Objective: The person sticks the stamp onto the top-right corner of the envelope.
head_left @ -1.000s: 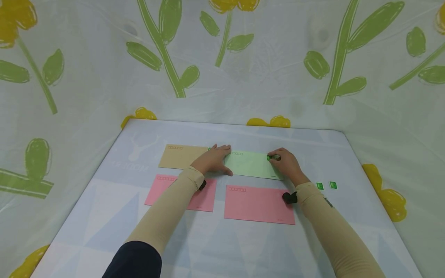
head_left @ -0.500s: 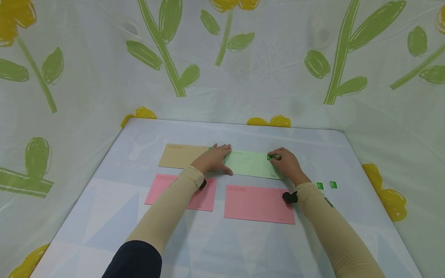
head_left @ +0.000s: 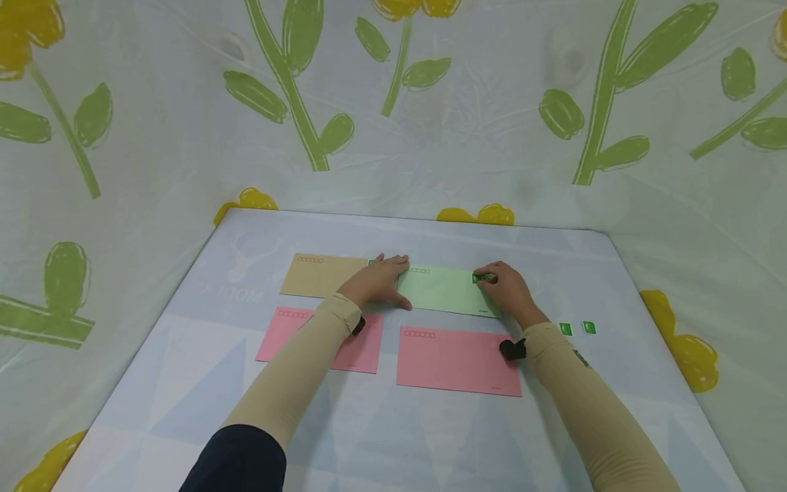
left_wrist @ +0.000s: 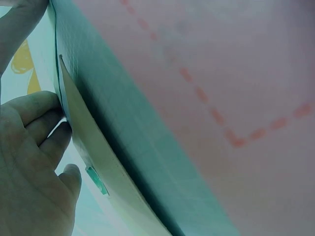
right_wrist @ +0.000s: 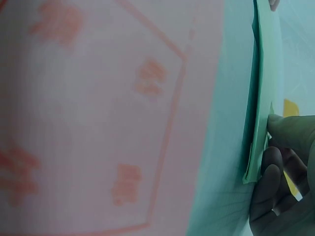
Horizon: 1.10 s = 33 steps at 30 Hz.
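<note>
A pale green envelope (head_left: 445, 290) lies on the table toward the back, between my hands. My left hand (head_left: 376, 281) rests with spread fingers over its left edge and the right end of a brown envelope (head_left: 320, 275). A green stamp (head_left: 370, 262) shows at the brown envelope's upper right, partly hidden by that hand. At the green envelope's upper right corner, my right hand (head_left: 509, 290) pinches a small green stamp (head_left: 476, 279) against the paper. In the right wrist view the thumb (right_wrist: 290, 130) touches the envelope, with the other fingers curled beneath it.
Nearer to me lie two pink envelopes, the left one (head_left: 285, 338) partly under my left forearm and the right one (head_left: 455, 359) beside it. Two loose green stamps (head_left: 565, 329) sit right of my right wrist. A flower-patterned curtain (head_left: 492, 137) surrounds the table (head_left: 430, 444).
</note>
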Available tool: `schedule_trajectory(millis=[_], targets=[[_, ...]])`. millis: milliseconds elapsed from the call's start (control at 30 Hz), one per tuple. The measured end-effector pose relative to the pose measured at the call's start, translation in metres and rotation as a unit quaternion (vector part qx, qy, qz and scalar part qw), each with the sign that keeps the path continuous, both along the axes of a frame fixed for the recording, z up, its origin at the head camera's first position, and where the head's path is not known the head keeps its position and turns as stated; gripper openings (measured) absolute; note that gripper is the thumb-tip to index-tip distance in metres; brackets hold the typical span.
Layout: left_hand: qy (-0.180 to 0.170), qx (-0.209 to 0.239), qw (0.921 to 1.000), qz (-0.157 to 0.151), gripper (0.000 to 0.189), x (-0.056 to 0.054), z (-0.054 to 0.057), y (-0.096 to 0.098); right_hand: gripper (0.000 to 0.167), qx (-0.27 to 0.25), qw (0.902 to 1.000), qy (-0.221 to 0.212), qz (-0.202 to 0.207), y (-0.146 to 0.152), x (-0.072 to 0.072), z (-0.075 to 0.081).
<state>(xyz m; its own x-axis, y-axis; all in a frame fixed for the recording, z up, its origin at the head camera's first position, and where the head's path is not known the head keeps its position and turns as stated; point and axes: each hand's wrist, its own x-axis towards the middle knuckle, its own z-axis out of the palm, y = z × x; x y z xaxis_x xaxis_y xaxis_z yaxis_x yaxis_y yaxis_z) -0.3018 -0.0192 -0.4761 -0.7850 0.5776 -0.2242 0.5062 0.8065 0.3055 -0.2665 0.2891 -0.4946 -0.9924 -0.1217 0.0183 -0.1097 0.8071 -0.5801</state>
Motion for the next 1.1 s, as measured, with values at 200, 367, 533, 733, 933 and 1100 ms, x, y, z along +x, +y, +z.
schedule_trajectory(millis=[200, 367, 533, 733, 933, 1100], targets=[[0.001, 0.002, 1.0, -0.001, 0.108, 0.0005, 0.0001, -0.0003, 0.027, -0.007, 1.0, -0.002, -0.005, -0.0007, 0.0014, 0.0016], [0.001, 0.002, 1.0, -0.001, 0.107, 0.0011, 0.0015, 0.0, 0.028, -0.023, 0.9995, -0.01, -0.016, -0.0009, 0.0022, 0.0023], [0.001, 0.001, 1.0, 0.0, 0.107, 0.0012, 0.0026, 0.0001, 0.03, -0.028, 0.9993, -0.01, -0.021, -0.0008, 0.0017, 0.002], [-0.001, 0.002, 1.0, 0.001, 0.108, 0.0007, 0.0016, -0.0001, 0.03, -0.023, 0.9992, -0.014, -0.029, -0.0022, -0.0005, 0.0], [-0.003, 0.001, 1.0, 0.001, 0.109, -0.0001, 0.0, -0.0006, 0.029, -0.011, 0.9997, -0.008, -0.022, -0.0027, -0.0008, -0.0001], [-0.001, -0.002, 1.0, 0.0, 0.108, -0.0012, -0.0014, -0.0003, 0.029, -0.002, 0.9998, -0.003, -0.017, -0.0026, -0.0007, 0.0]])
